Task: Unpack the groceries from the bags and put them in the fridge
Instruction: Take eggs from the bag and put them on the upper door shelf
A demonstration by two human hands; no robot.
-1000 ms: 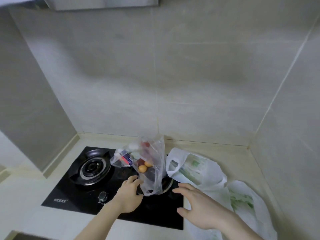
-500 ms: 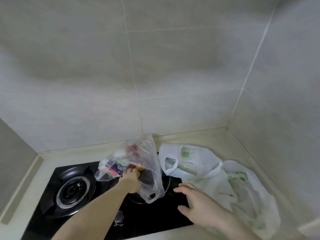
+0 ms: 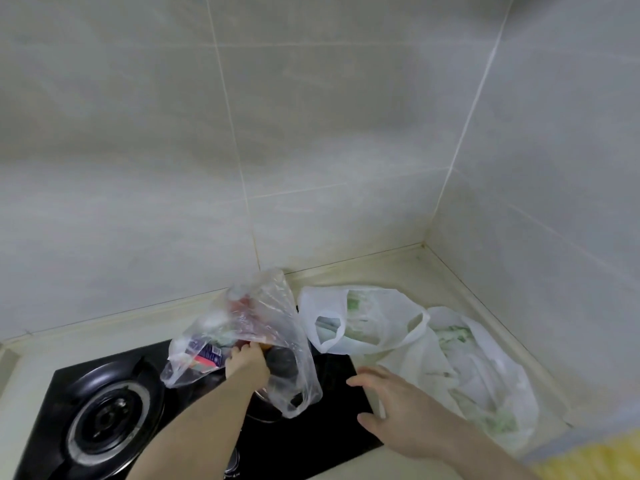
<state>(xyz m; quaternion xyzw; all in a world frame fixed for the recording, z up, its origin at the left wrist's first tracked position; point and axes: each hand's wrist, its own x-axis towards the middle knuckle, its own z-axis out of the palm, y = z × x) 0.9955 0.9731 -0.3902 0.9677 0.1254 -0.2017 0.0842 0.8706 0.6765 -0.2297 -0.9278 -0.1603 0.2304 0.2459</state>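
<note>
Large pale grey tiles point(image 3: 311, 133) with thin light grout lines covered two walls that met in a corner at the right. A cream worktop point(image 3: 398, 268) ran along their foot. A black glass hob point(image 3: 311, 434) was set into it, with a round burner point(image 3: 107, 417) near the left edge. Soft, even light fell over everything.

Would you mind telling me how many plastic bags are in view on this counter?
3. A clear bag on the stove, with the left hand reaching in; a white bag just right of it; another white bag further right, by the wall. Others may lie out of frame.
</note>
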